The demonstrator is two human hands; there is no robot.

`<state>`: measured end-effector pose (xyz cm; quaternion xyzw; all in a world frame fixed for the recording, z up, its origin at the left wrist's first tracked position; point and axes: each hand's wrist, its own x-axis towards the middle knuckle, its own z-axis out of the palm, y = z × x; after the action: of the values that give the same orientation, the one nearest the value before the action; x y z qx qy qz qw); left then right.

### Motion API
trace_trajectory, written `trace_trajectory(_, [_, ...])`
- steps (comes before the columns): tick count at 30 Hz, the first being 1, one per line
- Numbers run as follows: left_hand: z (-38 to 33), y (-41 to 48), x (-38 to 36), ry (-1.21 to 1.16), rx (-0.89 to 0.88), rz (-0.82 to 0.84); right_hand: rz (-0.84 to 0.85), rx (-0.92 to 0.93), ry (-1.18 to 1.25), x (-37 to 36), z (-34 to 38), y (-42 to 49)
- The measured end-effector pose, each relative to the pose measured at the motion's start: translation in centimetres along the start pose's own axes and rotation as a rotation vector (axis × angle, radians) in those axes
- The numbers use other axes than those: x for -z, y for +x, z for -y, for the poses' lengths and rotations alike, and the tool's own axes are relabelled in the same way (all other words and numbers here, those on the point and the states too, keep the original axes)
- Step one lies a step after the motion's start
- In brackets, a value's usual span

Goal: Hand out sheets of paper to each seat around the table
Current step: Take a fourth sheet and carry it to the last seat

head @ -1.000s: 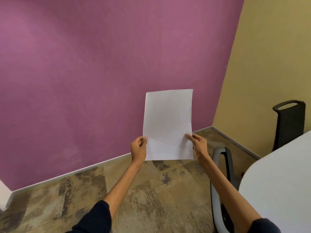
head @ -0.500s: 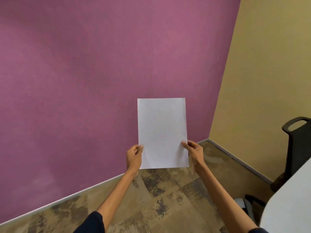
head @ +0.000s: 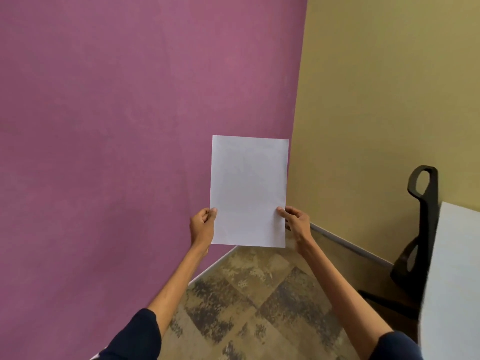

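Honestly, I've got the paper (head: pixel 248 190) pinched upright by its lower side edges, left hand (head: pixel 202 226) one side, right hand (head: pixel 296 224) the other, and with the table (head: pixel 454 281) well off past my right hand, a loose pinch could let it flop or drop on the floor (head: pixel 259 294).

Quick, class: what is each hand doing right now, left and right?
Left hand: pinches the left edge of the white paper.
Right hand: pinches the paper's right edge.
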<state>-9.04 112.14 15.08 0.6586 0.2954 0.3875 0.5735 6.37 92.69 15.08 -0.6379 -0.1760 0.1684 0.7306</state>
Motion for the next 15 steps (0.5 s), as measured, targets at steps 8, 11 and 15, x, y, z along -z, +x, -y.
trace_trajectory(8, [2.1,11.1,-8.0,-0.004,-0.011,0.124,-0.157,-0.012,-0.009,1.6,0.0,10.5])
trace_trajectory(11, [3.2,14.8,-12.1,-0.020,0.002,0.141,-0.207,-0.017,0.001,2.5,-0.7,14.3])
trace_trajectory(15, [4.7,20.2,-18.7,-0.047,0.041,0.191,-0.300,-0.008,-0.004,5.3,-1.9,20.7])
